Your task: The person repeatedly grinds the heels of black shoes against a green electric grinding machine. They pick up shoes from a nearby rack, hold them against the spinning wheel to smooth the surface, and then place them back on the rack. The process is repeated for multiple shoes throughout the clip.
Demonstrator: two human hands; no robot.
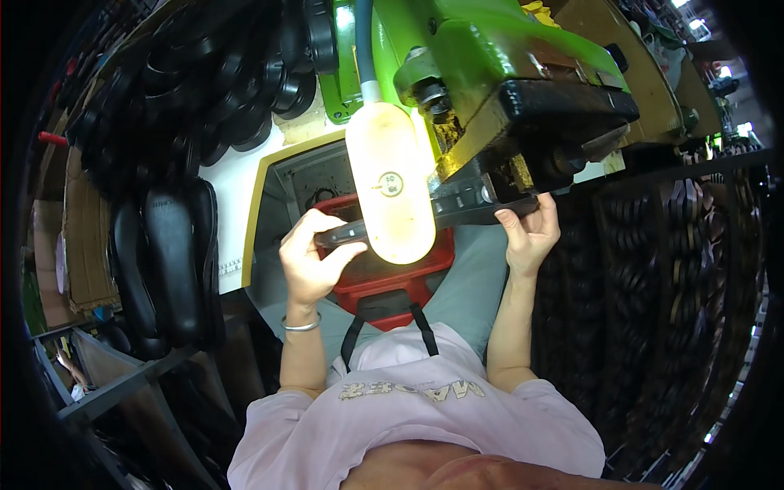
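A long black shoe sole (461, 206) is held crosswise in front of me, beneath the head of a green machine (482, 53). My left hand (314, 255) pinches its left end between thumb and fingers, and a metal bangle circles that wrist. At the other end, my right hand (531, 233) grips the sole close under the machine's dark lower part (563, 114). A bright oval lamp (392, 184) hides the middle of the sole. Where the sole meets the machine's working parts, I cannot make out the contact.
Black soles (220, 73) are heaped at the far left, with more stacked (167, 261) nearer me. A white tabletop with a yellow edge (253, 220) borders an opening. A red plastic stool or bin (384, 282) sits between my legs. Racks of dark soles (645, 278) stand at right.
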